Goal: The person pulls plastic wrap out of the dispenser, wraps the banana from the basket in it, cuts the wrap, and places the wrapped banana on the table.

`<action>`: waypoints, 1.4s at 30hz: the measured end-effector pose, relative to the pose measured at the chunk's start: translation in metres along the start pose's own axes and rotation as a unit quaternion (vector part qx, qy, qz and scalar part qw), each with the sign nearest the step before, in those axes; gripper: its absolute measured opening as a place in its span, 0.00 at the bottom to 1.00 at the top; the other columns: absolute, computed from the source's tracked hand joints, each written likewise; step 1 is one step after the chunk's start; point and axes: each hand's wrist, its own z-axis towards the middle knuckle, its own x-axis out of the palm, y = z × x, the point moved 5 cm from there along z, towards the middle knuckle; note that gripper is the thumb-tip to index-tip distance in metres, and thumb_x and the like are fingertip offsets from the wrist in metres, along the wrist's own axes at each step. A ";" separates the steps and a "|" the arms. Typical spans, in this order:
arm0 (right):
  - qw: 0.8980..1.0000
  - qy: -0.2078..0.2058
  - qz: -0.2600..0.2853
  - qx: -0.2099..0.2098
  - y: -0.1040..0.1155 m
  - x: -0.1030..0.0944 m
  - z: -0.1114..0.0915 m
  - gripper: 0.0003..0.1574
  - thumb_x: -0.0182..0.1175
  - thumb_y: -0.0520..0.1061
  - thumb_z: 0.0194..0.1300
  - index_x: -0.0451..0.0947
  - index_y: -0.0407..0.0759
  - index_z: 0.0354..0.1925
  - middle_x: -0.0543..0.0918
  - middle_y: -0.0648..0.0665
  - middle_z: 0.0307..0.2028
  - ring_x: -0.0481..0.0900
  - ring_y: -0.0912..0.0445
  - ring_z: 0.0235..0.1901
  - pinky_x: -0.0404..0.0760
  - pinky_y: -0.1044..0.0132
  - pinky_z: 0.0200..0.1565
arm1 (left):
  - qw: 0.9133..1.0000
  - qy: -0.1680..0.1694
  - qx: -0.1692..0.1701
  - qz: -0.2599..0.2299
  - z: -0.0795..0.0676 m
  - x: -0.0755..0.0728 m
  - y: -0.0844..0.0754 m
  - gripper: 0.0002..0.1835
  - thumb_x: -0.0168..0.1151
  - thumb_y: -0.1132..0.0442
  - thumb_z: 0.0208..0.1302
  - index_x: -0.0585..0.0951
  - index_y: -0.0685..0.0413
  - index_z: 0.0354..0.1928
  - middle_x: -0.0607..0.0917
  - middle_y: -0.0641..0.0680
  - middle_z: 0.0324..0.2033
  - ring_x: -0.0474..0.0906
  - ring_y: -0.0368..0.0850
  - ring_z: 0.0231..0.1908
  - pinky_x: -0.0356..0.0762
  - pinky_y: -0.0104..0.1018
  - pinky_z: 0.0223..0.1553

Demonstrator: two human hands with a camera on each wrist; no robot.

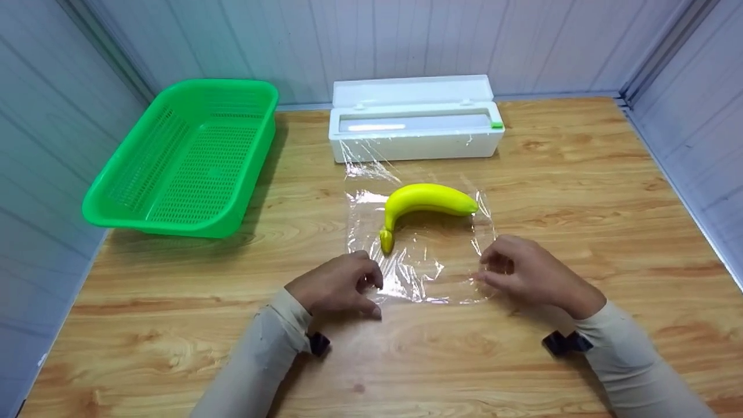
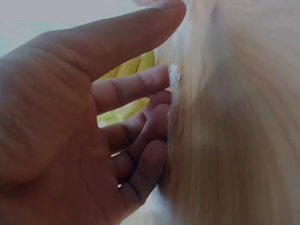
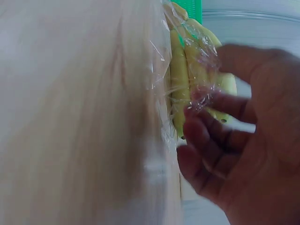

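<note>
A yellow bunch of bananas [image 1: 432,197] lies on a clear sheet of plastic wrap [image 1: 418,273] drawn out from a white wrap dispenser box [image 1: 418,145]. My left hand [image 1: 342,284] is at the sheet's near left corner, fingertips touching its edge, thumb held well apart from the bent fingers. By the near right corner, my right hand [image 1: 522,270] has loosely bent fingers, with a gap between thumb and index finger. In the right wrist view, crumpled wrap [image 3: 201,101] touches those fingertips, in front of the bananas [image 3: 180,79].
A green plastic basket [image 1: 246,191] stands at the back left. The dispenser's lid [image 1: 412,92] is raised, and a green slider [image 1: 497,125] sits at its right end. Pale panel walls [image 1: 406,40] border the wooden table [image 1: 609,191] at the back and sides.
</note>
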 end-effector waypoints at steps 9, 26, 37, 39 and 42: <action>0.994 0.086 0.010 -0.070 0.015 0.014 -0.002 0.18 0.66 0.63 0.49 0.77 0.55 0.34 0.74 0.58 0.34 0.71 0.62 0.31 0.71 0.68 0.33 | 0.995 -0.031 0.015 0.092 -0.001 0.001 -0.007 0.24 0.71 0.41 0.39 0.73 0.46 0.31 0.68 0.45 0.30 0.65 0.40 0.30 0.65 0.32 0.32; 0.989 0.098 -0.089 -0.063 0.021 0.021 -0.007 0.34 0.69 0.71 0.34 0.74 0.58 0.37 0.68 0.61 0.36 0.65 0.64 0.33 0.68 0.68 0.34 | 0.999 -0.039 0.017 0.013 0.001 -0.003 0.003 0.04 0.53 0.62 0.62 0.78 0.47 0.33 0.74 0.43 0.32 0.71 0.39 0.34 0.70 0.35 0.40; 0.989 0.064 -0.079 -0.107 0.020 0.018 -0.005 0.11 0.65 0.47 0.51 0.76 0.57 0.35 0.71 0.59 0.35 0.68 0.64 0.34 0.69 0.68 0.36 | 0.998 -0.059 0.007 0.002 0.005 -0.004 0.008 0.03 0.55 0.59 0.63 0.76 0.48 0.33 0.74 0.43 0.30 0.71 0.40 0.32 0.69 0.36 0.37; 0.991 0.056 -0.067 -0.103 0.019 0.017 -0.005 0.08 0.63 0.44 0.54 0.77 0.56 0.34 0.72 0.60 0.35 0.69 0.65 0.33 0.70 0.68 0.36 | 0.998 -0.058 0.005 -0.005 0.005 -0.004 0.008 0.04 0.54 0.58 0.63 0.76 0.48 0.33 0.74 0.43 0.30 0.71 0.40 0.32 0.69 0.36 0.37; 0.994 0.041 -0.055 -0.088 0.017 0.016 -0.004 0.06 0.61 0.43 0.58 0.78 0.56 0.34 0.74 0.61 0.33 0.69 0.65 0.31 0.70 0.67 0.34 | 0.998 -0.054 0.002 -0.022 0.006 -0.004 0.008 0.04 0.54 0.58 0.63 0.76 0.47 0.33 0.75 0.43 0.29 0.71 0.41 0.32 0.69 0.36 0.37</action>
